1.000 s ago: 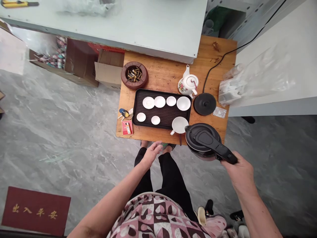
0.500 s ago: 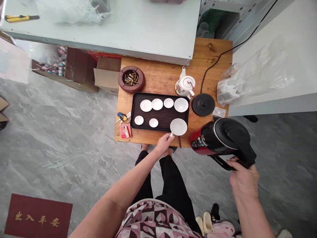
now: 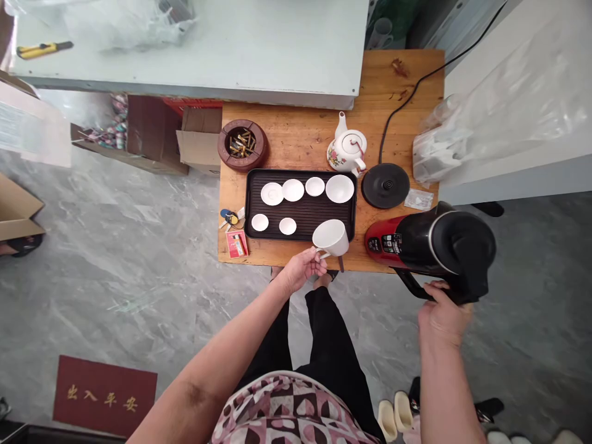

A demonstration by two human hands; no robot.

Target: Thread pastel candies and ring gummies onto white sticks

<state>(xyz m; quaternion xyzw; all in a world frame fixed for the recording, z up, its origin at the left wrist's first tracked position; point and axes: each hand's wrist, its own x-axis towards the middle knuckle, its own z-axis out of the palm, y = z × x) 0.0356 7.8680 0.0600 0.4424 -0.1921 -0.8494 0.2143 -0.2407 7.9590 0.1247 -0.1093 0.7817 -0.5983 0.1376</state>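
My left hand (image 3: pixel 306 269) is closed on the handle of a white cup (image 3: pixel 333 239), which is tilted over the front right corner of the black ribbed tea tray (image 3: pixel 319 213). My right hand (image 3: pixel 444 314) grips the handle of a red and black electric kettle (image 3: pixel 416 243), held at the table's right front edge. On the tray stand a larger white bowl (image 3: pixel 340 189) and several small white cups, among them one cup (image 3: pixel 287 226) at the front. Behind the tray sits a white floral teapot (image 3: pixel 346 151). The kettle's black base (image 3: pixel 385 185) lies right of the tray.
A round brown ashtray (image 3: pixel 243 145) with cigarette butts stands at the table's back left. Keys (image 3: pixel 229 216) and a lighter on a red packet (image 3: pixel 237 244) lie at the left edge. A black cord (image 3: pixel 407 111) runs from the kettle base. Plastic-wrapped items (image 3: pixel 439 148) stand at right.
The white cup has tipped from facing up to leaning on its side in my left hand. The kettle has shifted slightly right and up in view, and the camera view has shifted a little.
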